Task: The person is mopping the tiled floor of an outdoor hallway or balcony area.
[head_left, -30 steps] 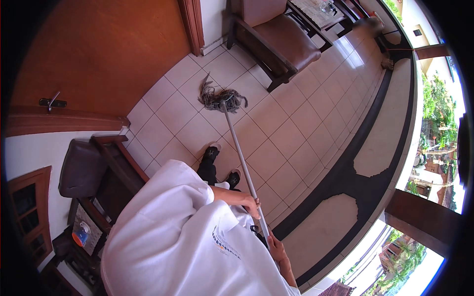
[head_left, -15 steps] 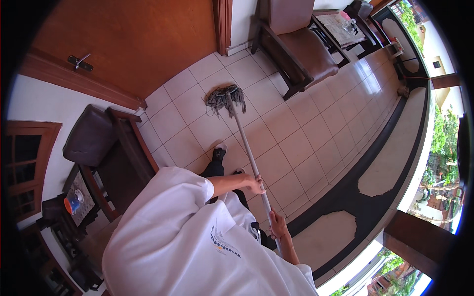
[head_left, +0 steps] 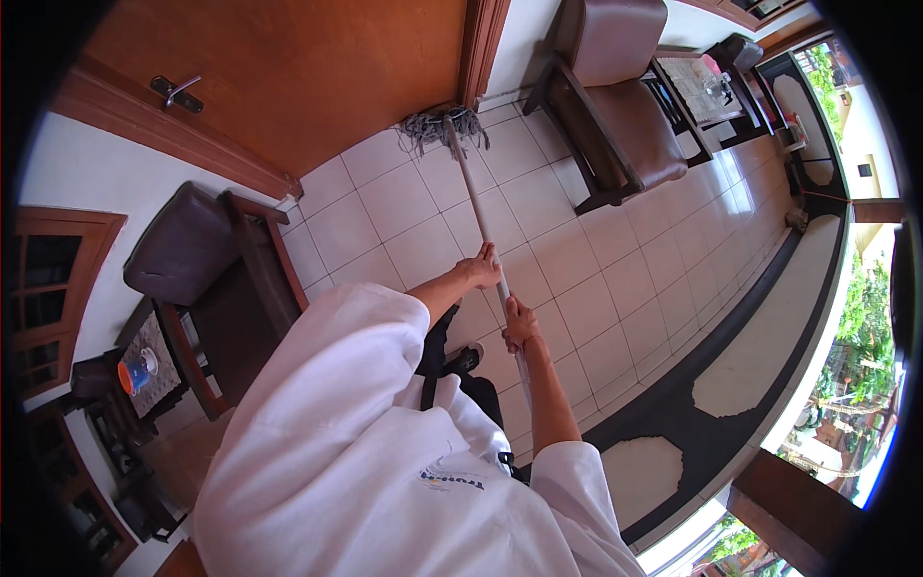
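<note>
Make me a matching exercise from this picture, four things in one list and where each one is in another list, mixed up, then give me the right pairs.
Things:
1. grey string mop head
2. left hand
3. right hand
4. small orange and blue cup

Places:
A. lower on the pale mop handle
B. on a side table at far left
C. on the tiled floor by the wooden door
D. higher on the handle, nearer the mop head

Pairs: 1-C, 2-D, 3-A, 4-B
</note>
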The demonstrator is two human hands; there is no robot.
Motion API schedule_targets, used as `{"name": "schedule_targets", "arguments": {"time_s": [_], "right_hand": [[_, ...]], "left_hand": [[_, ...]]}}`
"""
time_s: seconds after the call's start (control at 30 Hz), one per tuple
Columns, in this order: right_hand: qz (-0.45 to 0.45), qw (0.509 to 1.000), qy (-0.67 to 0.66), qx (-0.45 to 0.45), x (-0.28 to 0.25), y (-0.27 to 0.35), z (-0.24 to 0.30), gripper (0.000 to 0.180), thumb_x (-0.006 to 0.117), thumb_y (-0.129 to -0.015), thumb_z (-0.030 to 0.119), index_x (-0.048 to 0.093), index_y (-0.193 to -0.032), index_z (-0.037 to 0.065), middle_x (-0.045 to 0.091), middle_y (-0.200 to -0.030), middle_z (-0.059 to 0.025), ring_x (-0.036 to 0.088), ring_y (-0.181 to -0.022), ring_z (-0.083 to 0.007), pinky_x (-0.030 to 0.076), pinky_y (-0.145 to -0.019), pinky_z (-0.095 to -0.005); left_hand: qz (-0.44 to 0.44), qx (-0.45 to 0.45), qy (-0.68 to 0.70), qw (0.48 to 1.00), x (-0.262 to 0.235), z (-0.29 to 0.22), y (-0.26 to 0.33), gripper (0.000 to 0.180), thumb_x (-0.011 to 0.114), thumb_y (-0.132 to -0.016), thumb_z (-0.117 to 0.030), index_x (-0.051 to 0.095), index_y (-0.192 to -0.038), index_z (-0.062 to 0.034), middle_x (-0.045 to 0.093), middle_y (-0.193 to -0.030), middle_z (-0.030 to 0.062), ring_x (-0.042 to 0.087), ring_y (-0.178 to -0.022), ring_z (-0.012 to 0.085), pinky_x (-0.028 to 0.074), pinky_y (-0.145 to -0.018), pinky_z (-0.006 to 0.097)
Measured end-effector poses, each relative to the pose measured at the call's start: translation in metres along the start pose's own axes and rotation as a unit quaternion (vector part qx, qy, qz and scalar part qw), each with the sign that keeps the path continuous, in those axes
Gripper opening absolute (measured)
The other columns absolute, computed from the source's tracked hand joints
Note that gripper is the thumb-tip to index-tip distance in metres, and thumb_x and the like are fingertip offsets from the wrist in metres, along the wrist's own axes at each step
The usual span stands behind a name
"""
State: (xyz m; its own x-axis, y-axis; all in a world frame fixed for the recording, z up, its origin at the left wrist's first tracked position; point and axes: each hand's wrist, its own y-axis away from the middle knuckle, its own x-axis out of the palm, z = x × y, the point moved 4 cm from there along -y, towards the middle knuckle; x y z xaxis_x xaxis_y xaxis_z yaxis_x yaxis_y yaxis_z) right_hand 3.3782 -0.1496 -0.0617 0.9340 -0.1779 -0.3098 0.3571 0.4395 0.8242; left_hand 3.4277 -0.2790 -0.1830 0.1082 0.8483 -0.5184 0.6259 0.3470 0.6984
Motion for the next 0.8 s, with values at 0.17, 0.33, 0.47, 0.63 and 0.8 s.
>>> {"name": "schedule_targets", "arguments": {"time_s": [0.17, 0.33, 0.47, 0.63, 0.8], "right_hand": [[0.015, 0.999, -0.033, 0.035, 0.007, 0.033, -0.061, 0.044, 0.033, -0.094, 0.043, 0.036, -0.135, 0.028, 0.041, -0.05, -0.0029, 0.038, -0.034, -0.0106, 0.034, -0.032, -0.0262], [0.012, 0.998, -0.024, 0.064, 0.003, 0.112, -0.161, 0.045, 0.033, -0.094, 0.041, 0.04, -0.133, 0.02, 0.046, -0.052, -0.0061, 0.045, -0.036, -0.0132, 0.037, -0.032, -0.0294], [-0.002, 1.0, 0.009, 0.017, -0.006, 0.185, -0.28, 0.048, 0.034, -0.093, 0.04, 0.04, -0.132, 0.013, 0.055, -0.059, -0.0117, 0.053, -0.043, -0.0178, 0.043, -0.042, -0.033], [-0.068, 0.975, 0.072, -0.197, -0.027, 0.309, -0.364, 0.044, 0.038, -0.094, 0.035, 0.04, -0.132, 0.014, 0.054, -0.061, -0.0079, 0.052, -0.045, -0.0143, 0.043, -0.045, -0.0291], [0.014, 0.998, 0.064, -0.021, -0.058, 0.341, -0.379, 0.043, 0.039, -0.094, 0.035, 0.04, -0.133, 0.016, 0.049, -0.057, -0.0039, 0.047, -0.042, -0.0117, 0.041, -0.041, -0.0271]], "left_hand": [[0.039, 0.001, 0.009, 0.999, 0.034, -0.013, 0.052, 0.071, 0.022, -0.09, -0.044, 0.003, -0.139, 0.0037, 0.0, -0.147, 0.017, 0.027, -0.131, 0.0268, 0.034, -0.101, 0.038], [0.097, 0.058, -0.111, 0.987, 0.137, -0.048, 0.111, 0.079, 0.023, -0.089, -0.054, 0.003, -0.138, 0.0045, 0.003, -0.144, 0.0259, 0.036, -0.126, 0.0301, 0.038, -0.097, 0.037], [0.24, 0.112, -0.12, 0.957, 0.203, -0.103, 0.168, 0.09, 0.018, -0.083, -0.067, 0.033, -0.128, 0.0094, 0.034, -0.128, 0.0307, 0.051, -0.108, 0.0319, 0.042, -0.088, 0.038], [0.443, 0.192, -0.159, 0.861, 0.273, -0.185, 0.239, 0.085, 0.023, -0.078, -0.074, 0.063, -0.102, -0.0029, 0.06, -0.08, 0.0164, 0.057, -0.067, 0.0278, 0.046, -0.062, 0.037], [0.451, 0.298, -0.166, 0.825, 0.32, -0.217, 0.271, 0.056, 0.041, -0.085, -0.051, 0.065, -0.089, -0.001, 0.063, -0.077, 0.0153, 0.06, -0.077, 0.0294, 0.047, -0.071, 0.04]]}}
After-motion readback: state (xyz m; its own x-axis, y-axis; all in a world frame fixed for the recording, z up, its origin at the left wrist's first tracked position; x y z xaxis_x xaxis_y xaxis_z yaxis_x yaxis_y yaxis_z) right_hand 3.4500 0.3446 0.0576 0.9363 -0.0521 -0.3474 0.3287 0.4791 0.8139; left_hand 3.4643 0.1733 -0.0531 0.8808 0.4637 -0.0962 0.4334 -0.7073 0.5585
